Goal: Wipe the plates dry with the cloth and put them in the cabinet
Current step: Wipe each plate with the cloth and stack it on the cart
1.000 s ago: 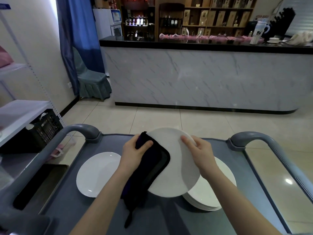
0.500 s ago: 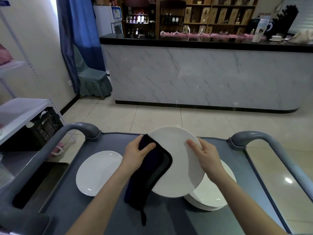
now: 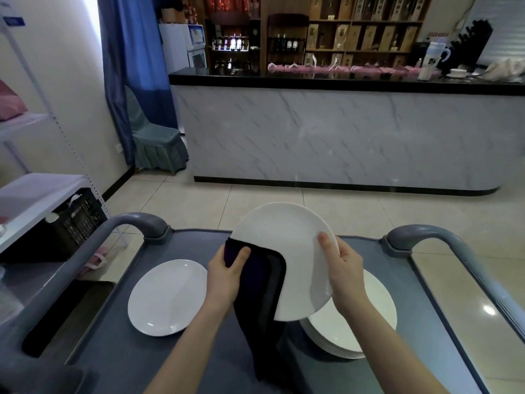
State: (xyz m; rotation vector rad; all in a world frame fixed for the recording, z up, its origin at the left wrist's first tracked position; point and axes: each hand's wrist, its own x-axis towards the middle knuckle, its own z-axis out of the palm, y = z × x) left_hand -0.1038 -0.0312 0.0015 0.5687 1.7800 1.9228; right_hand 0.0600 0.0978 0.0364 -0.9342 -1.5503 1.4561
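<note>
A white held plate is raised above the far middle of a grey cart, tilted so that its face is turned toward the person. The right hand grasps the right rim, with the thumb lying on the face of the plate and the fingers curled behind it, mostly hidden. The left hand grasps a dark cloth and presses it against the left near part of the plate, with the thumb on top of the cloth; the other fingers are out of sight behind it. The cloth covers the left near edge of the plate, and its loose end hangs down toward the cart top. To the left, a single plate lies flat on the cart, apart from the hands. To the right, a stack of plates sits on the cart, partly hidden in this view by the raised plate and the right forearm. At the far corners of the cart rise a curved left handle and a curved right handle. Beyond the cart lies a tiled floor, and then a long counter with a marble-patterned front and a black top. To the far left stand a covered chair and a blue curtain. A black crate sits under a white shelf on the left.
</note>
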